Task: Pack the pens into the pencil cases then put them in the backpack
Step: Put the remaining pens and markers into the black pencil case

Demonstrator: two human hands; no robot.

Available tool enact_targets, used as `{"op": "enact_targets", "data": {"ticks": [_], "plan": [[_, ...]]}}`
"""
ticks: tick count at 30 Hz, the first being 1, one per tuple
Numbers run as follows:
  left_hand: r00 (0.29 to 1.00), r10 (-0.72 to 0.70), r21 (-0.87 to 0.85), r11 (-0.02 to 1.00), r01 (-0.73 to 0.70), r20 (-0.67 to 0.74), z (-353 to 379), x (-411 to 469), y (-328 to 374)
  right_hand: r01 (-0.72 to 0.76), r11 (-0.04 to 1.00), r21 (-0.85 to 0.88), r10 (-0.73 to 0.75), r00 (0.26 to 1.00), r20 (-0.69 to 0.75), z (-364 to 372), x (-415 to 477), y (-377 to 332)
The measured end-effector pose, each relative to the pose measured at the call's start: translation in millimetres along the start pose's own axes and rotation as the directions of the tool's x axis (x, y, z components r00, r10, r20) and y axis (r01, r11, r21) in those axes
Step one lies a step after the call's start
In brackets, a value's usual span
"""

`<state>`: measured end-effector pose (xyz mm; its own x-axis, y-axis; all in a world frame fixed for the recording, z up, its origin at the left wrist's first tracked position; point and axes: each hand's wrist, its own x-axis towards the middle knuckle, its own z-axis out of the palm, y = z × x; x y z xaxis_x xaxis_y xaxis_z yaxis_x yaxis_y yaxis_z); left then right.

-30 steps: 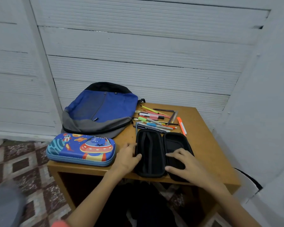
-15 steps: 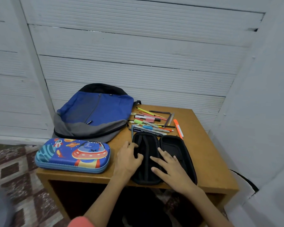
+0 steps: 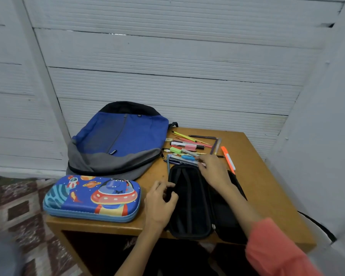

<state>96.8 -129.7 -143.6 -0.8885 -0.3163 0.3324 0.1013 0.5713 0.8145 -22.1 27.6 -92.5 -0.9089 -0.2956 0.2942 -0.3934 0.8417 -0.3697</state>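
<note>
While my left hand (image 3: 159, 204) curls its fingers round the left rim of the open black pencil case (image 3: 189, 206), I judge that pen-packing has barely begun. My right hand (image 3: 213, 170) reaches over the case to the loose pens (image 3: 187, 148) just beyond it (pinching one or merely touching, I cannot tell). Next I need one pen isolated, then laid lengthwise inside.

Unzipped black pencil case (image 3: 189, 206) flat in front, loose pens (image 3: 187, 146) behind, closed space-print case (image 3: 92, 198) left, blue-grey backpack (image 3: 118, 140) beyond
</note>
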Motion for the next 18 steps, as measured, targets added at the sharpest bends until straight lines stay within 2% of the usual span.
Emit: {"op": "enact_targets", "data": {"ticks": [3, 8, 11, 13, 16, 18], "plan": [[1.0, 0.015, -0.011, 1.0, -0.015, -0.006, 1.6, 2.4, -3.3, -0.042, 0.994, -0.101, 0.05, 0.996, 0.078, 20.8, 27.8, 3.6], [1.0, 0.016, -0.018, 1.0, -0.016, -0.015, 2.8, 4.9, -5.7, -0.082, 0.995, -0.062, 0.088, 0.991, 0.105, 39.1, 43.6, 13.0], [0.999, 0.022, -0.025, 0.999, -0.023, -0.029, 3.5, 4.5, -6.5, -0.053, 0.995, -0.087, 0.061, 0.994, 0.086, 37.6, 46.1, 12.5], [0.999, 0.021, -0.04, 0.999, -0.022, -0.032, 2.9, 4.5, -5.8, 0.011, 0.995, -0.095, -0.014, 0.999, -0.03, 31.9, 41.7, 9.1], [1.0, 0.012, -0.01, 1.0, -0.012, -0.029, 2.7, 4.5, -4.7, 0.077, 0.995, -0.059, -0.091, 0.954, -0.285, 20.2, 28.7, -1.4], [0.999, 0.011, 0.0, 1.0, -0.011, -0.032, 2.7, 3.5, -3.7, 0.023, 0.978, 0.209, 0.05, 0.94, -0.338, 9.9, 19.5, -13.7]]}}
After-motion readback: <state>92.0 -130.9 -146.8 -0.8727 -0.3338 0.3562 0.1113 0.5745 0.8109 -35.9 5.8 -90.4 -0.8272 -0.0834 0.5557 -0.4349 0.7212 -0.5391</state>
